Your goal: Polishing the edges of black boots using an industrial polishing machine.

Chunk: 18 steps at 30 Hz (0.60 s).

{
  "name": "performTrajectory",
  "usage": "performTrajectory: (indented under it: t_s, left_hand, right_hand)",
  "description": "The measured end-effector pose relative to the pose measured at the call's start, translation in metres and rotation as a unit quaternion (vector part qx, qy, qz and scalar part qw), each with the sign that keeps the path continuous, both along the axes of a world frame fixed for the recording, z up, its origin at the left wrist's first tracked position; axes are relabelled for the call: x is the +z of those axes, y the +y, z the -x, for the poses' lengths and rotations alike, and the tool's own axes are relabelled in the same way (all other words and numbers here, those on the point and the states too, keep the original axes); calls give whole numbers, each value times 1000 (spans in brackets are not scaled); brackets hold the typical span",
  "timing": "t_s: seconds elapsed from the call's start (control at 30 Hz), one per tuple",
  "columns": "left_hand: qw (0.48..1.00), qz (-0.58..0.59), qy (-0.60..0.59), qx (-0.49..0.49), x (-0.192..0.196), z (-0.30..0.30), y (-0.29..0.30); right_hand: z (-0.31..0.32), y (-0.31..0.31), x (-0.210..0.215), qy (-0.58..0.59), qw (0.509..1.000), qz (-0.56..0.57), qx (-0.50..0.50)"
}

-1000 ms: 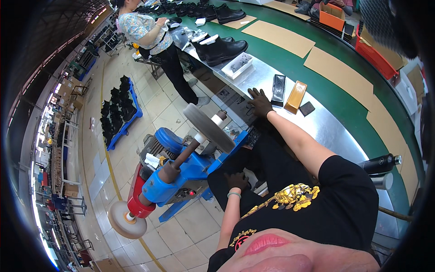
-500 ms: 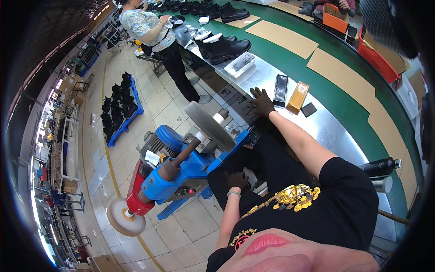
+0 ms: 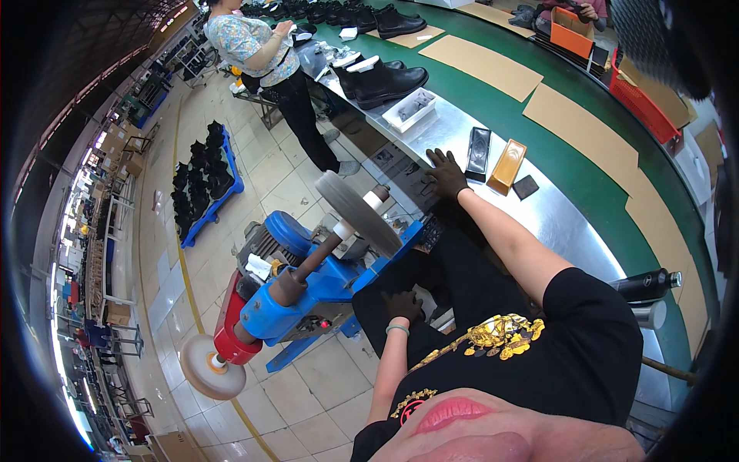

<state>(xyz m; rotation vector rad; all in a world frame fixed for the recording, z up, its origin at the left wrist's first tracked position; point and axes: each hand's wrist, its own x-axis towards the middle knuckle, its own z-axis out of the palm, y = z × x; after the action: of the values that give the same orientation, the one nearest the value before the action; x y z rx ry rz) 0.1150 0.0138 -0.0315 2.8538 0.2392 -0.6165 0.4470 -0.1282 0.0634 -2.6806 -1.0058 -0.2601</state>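
Observation:
My right hand [image 3: 447, 177], in a dark brown glove, rests with spread fingers on the near edge of the metal worktop [image 3: 573, 219]. Just right of it lie a black wax bar in a dark tray [image 3: 477, 154], an amber-brown block [image 3: 507, 166] and a small dark square pad [image 3: 526, 187]. My left hand [image 3: 405, 306], also gloved, lies on my dark-trousered thigh with its fingers apart and nothing visible in it. Left of my hands stands a blue and red polishing machine [image 3: 308, 281] with a grey wheel [image 3: 359, 213] and a pale wheel [image 3: 213, 366].
Black boots [image 3: 381, 85] and a white box [image 3: 409, 111] stand farther along the worktop. Cardboard sheets [image 3: 581, 127] lie on the green belt [image 3: 570, 165]. A co-worker [image 3: 254, 46] stands at the far left. A black bottle [image 3: 645, 285] lies at right; a blue pallet [image 3: 208, 200] holds dark footwear.
My two hands keep their places. The standing co-worker's hand has risen slightly, and the hand of the person at the far right has shifted a little.

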Motion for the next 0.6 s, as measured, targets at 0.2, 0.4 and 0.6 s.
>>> performTrajectory:
  t_s: [0.2, 0.4, 0.6]
  left_hand:
    - [1000, 2, 0, 3, 0, 0, 0]
    - [1000, 7, 7, 6, 3, -1, -1]
    - [1000, 10, 6, 10, -2, 0, 1]
  right_hand:
    - [-1, 0, -1, 0, 1000, -6, 1]
    - [1, 0, 1, 13, 1000, -3, -2]
    - [2, 1, 3, 20, 1000, -4, -2]
